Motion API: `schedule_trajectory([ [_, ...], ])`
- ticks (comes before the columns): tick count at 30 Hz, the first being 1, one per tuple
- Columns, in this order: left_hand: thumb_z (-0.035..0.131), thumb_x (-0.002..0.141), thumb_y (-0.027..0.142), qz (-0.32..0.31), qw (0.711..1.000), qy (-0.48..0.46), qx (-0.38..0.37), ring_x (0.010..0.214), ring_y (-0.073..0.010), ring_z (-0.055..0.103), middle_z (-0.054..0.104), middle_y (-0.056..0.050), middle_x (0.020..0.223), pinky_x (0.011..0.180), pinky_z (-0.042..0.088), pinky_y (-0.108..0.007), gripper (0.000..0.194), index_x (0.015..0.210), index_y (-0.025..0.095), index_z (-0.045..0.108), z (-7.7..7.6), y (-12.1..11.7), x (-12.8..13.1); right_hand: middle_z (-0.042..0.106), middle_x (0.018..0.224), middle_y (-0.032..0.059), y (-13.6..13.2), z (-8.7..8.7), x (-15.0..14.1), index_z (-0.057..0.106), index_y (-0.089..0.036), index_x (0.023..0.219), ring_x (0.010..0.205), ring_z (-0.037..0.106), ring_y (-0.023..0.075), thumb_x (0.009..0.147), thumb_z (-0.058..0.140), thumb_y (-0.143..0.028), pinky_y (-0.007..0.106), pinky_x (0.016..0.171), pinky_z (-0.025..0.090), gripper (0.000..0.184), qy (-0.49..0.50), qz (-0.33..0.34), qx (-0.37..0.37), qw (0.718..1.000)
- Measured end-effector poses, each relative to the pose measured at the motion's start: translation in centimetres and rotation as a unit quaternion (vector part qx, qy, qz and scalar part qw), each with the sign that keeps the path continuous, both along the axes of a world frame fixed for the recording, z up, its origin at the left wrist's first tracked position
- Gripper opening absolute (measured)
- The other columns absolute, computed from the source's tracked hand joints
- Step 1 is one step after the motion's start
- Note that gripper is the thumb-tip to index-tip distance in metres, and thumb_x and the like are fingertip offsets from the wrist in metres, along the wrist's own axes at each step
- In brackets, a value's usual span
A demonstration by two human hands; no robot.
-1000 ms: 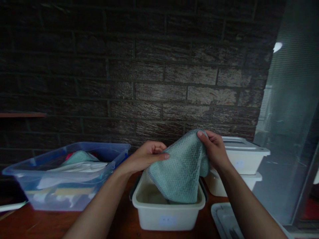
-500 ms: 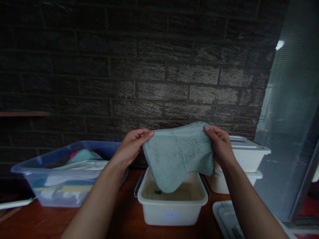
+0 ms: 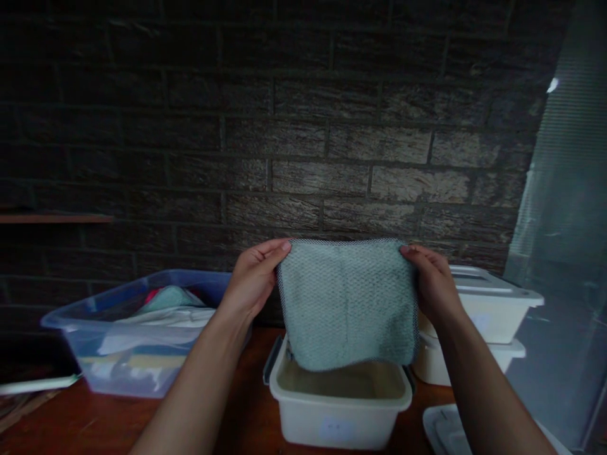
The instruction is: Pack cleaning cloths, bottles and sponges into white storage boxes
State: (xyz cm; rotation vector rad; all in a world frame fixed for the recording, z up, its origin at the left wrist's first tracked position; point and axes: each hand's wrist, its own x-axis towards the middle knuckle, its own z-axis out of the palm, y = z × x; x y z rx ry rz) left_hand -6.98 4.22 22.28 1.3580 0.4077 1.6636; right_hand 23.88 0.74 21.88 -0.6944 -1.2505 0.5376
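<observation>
Dark brick (image 3: 351,142) walls off the far side of a reddish-brown wooden tabletop (image 3: 249,373). Held up above a white tub (image 3: 294,420), a pale green cloth (image 3: 351,303) hangs almost flat, its lower edge just over the tub's mouth. Left hand (image 3: 256,278) pinches the upper left corner between thumb and curled fingers; right hand (image 3: 434,278) grips the upper right corner likewise. The cloth looks light, soft and floppy, unlikely to break, and its waffled weave should give good grip; the checked border at the top corners seems the best hold, since anywhere else it would probably sag. A blue-tinted bin (image 3: 57,323) stands left, stacked white containers (image 3: 502,316) right.
</observation>
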Motion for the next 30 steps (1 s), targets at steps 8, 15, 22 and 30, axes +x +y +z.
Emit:
schedule_trajectory([
  [8, 0.089, 0.074, 0.039, 0.084, 0.995, 0.043, 0.026, 0.072, -0.0143, 0.065, 0.076, -0.004, 0.08, 0.07, 0.049, -0.023, 0.026, 0.081, 0.017, 0.079, -0.7, 1.1, 0.5, 0.052, 0.068, -0.0013, 0.8, -0.8, 1.7, 0.068, -0.022, 0.067, 0.066, 0.042, 0.0156, 0.087, 0.074, -0.043, 0.028, 0.06, 0.032, 0.03, -0.037, -0.021, 0.041, 0.998],
  [15, 0.087, 0.074, 0.038, 0.194, 0.977, 0.049, 0.076, 0.067, -0.0135, 0.058, 0.07, 0.0, 0.072, 0.065, 0.043, -0.023, 0.021, 0.072, 0.019, 0.078, -0.8, 1.6, 0.3, 0.055, 0.064, -0.0015, 0.9, -0.9, 2.3, 0.074, -0.022, 0.073, 0.057, 0.043, 0.0135, 0.082, 0.081, -0.044, 0.027, 0.051, 0.031, 0.025, -0.053, 0.001, 0.023, 0.998],
  [22, 0.079, 0.083, 0.037, 0.195, 0.973, 0.069, 0.102, 0.066, -0.0135, 0.052, 0.066, 0.0, 0.075, 0.062, 0.038, -0.023, 0.016, 0.081, 0.02, 0.078, -0.7, 1.6, 0.0, 0.054, 0.063, -0.0022, 1.2, -0.9, 1.7, 0.074, -0.02, 0.073, 0.053, 0.04, 0.0105, 0.081, 0.082, -0.043, 0.025, 0.047, 0.029, 0.026, -0.046, 0.029, 0.003, 0.998],
  [30, 0.078, 0.084, 0.034, 0.231, 0.962, 0.047, 0.138, 0.069, -0.0137, 0.053, 0.064, 0.001, 0.076, 0.065, 0.038, -0.023, 0.014, 0.084, 0.021, 0.076, -0.3, 0.5, 1.0, 0.045, 0.055, -0.0043, 1.1, -0.8, 1.9, 0.075, -0.021, 0.076, 0.047, 0.032, 0.009, 0.08, 0.083, -0.044, 0.025, 0.042, 0.019, 0.024, -0.024, -0.009, 0.027, 0.999],
])
